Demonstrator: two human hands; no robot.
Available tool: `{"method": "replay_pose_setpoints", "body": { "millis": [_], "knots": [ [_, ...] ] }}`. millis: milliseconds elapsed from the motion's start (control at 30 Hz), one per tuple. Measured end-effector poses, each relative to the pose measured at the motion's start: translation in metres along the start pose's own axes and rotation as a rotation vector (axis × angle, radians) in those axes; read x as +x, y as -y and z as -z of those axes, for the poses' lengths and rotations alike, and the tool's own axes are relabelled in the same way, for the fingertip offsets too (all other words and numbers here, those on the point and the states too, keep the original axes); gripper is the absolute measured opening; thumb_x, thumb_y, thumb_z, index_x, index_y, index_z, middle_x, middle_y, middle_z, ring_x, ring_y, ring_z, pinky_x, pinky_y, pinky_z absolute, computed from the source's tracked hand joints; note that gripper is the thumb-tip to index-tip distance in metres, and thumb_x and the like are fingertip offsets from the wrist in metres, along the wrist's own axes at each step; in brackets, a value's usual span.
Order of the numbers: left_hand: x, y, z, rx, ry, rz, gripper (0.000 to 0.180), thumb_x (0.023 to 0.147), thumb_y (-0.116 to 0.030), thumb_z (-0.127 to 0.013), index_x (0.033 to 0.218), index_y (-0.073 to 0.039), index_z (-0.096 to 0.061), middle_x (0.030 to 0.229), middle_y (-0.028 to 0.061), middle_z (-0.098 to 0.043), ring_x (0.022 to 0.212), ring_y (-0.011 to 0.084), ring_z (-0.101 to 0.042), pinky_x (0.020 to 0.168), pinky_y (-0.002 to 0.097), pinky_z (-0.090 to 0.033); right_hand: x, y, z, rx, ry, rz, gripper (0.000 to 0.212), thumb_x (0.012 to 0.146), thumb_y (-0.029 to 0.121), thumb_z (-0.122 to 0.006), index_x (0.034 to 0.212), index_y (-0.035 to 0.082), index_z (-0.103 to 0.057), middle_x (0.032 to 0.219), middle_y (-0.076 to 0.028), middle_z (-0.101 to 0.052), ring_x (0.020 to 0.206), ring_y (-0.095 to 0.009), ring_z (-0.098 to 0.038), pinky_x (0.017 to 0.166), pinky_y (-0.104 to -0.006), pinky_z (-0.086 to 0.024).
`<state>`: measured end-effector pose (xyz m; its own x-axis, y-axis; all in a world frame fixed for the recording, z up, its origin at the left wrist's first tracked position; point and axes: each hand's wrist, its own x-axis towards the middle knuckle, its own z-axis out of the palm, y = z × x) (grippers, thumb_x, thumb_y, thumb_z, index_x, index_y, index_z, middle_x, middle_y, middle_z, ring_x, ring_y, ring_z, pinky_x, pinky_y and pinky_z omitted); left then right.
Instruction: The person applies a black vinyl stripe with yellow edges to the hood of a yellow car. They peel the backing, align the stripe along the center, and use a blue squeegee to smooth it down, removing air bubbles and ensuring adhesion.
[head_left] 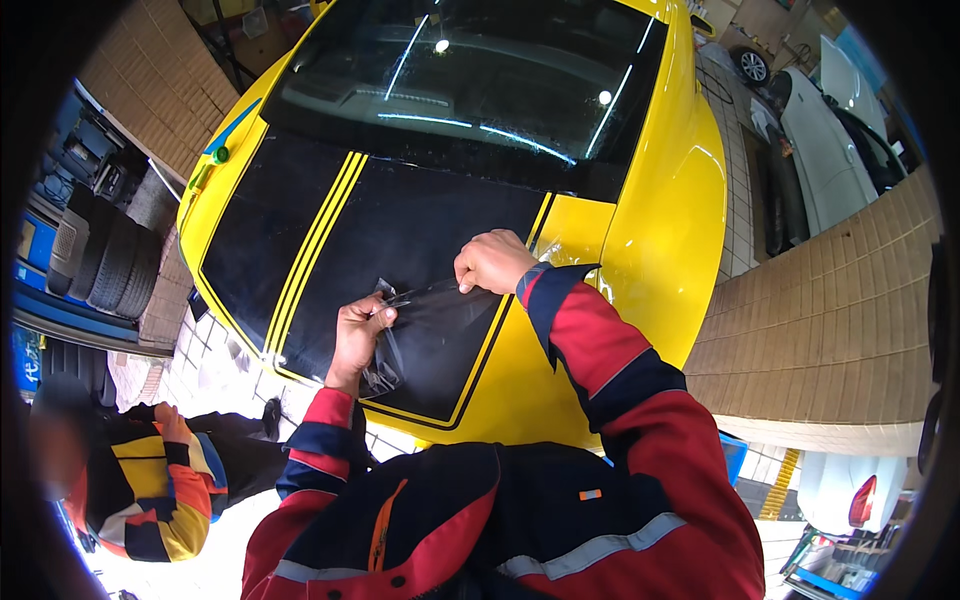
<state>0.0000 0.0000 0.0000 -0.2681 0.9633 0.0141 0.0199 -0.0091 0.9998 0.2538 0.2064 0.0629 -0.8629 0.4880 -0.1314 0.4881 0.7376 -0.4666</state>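
Note:
A piece of clear plastic film (388, 350) hangs crumpled between my hands, above a yellow car's panel with black stripes (430, 220). Pinched between thumb and fingers, one end of the film is in my left hand (362, 325). Farther right and a little higher, my right hand (492, 262) is closed with its fingertips on the film's other end, which looks stretched taut. The black area has thin yellow lines running along it, and the film's lower part dangles over its near edge.
Beyond the panel is the car's dark window (470, 90). A blue-and-green tool (221, 155) lies on the yellow left edge. Another person (150, 480) is at lower left, stacked tires (120, 260) at left, a white car (830, 150) at right, and tan padded pillars (830, 320) flank the car.

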Motion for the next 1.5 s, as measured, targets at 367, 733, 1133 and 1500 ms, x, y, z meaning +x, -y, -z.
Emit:
{"method": "replay_pose_setpoints", "body": {
  "millis": [367,733,1133,1500],
  "knots": [
    [0.010,-0.019,0.014,0.229,0.119,0.104,0.030,0.102,-0.006,-0.084,0.076,-0.006,-0.068,0.073,-0.0074,-0.063,0.067,0.0052,-0.046,0.091,0.0273,-0.055,-0.030,-0.012,-0.008,0.043,-0.115,0.009,0.024,0.094,0.031,-0.087,0.111,0.014,-0.085,0.107,-0.003,-0.081,0.117,-0.027,-0.071,0.113,-0.0479,-0.049],
    [0.003,-0.094,-0.093,1.089,0.033,-0.324,0.054,0.084,-0.015,-0.087,0.133,0.002,-0.072,0.133,0.0232,-0.070,0.135,0.0467,-0.063,0.129,0.0612,-0.039,-0.083,-0.071,0.011,-0.094,-0.186,-0.168,0.017,0.098,0.028,-0.087,0.106,0.013,-0.090,0.106,-0.005,-0.082,0.119,-0.027,-0.069,0.119,-0.0498,-0.046],
    [0.013,-0.088,-0.218,1.056,0.266,-0.014,0.035,0.098,-0.041,-0.082,0.084,-0.009,-0.078,0.080,0.0146,-0.079,0.086,0.0378,-0.079,0.086,0.0503,-0.060,-0.119,-0.051,0.059,-0.161,-0.028,-0.108,0.014,0.087,0.029,-0.093,0.095,0.018,-0.092,0.089,-0.002,-0.081,0.106,-0.022,-0.069,0.110,-0.0442,-0.048],
    [-0.009,-0.092,-0.231,0.989,0.225,0.045,0.030,0.099,-0.042,-0.080,0.087,-0.014,-0.080,0.079,0.0111,-0.078,0.084,0.0342,-0.079,0.080,0.0477,-0.060,-0.142,-0.041,0.070,-0.178,-0.008,-0.074,0.022,0.088,0.026,-0.095,0.105,0.016,-0.088,0.106,-0.005,-0.084,0.117,-0.026,-0.073,0.115,-0.0478,-0.048]
  ]
}}
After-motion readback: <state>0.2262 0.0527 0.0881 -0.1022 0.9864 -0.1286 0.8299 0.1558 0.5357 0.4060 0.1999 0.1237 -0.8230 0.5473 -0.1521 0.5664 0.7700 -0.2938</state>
